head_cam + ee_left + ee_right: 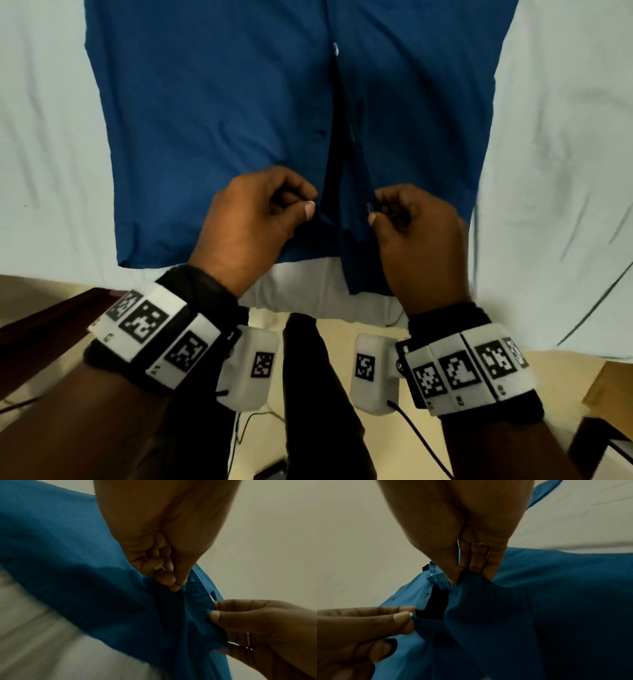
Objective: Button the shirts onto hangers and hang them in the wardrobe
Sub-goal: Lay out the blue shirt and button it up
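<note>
A blue shirt lies flat on the bed with its hem toward me. Its front is fastened at a white button higher up and gapes open below that. My left hand pinches the left front edge near the hem. In the right wrist view its thumb and forefinger hold a small pale button. My right hand pinches the opposite placket, where a buttonhole shows. A short dark gap separates the two edges. The collar end of the shirt is out of view.
A creased white sheet covers the bed around the shirt. Dark wood sits at the lower left and a wooden piece at the lower right. A dark trouser leg and cables lie over the pale floor below.
</note>
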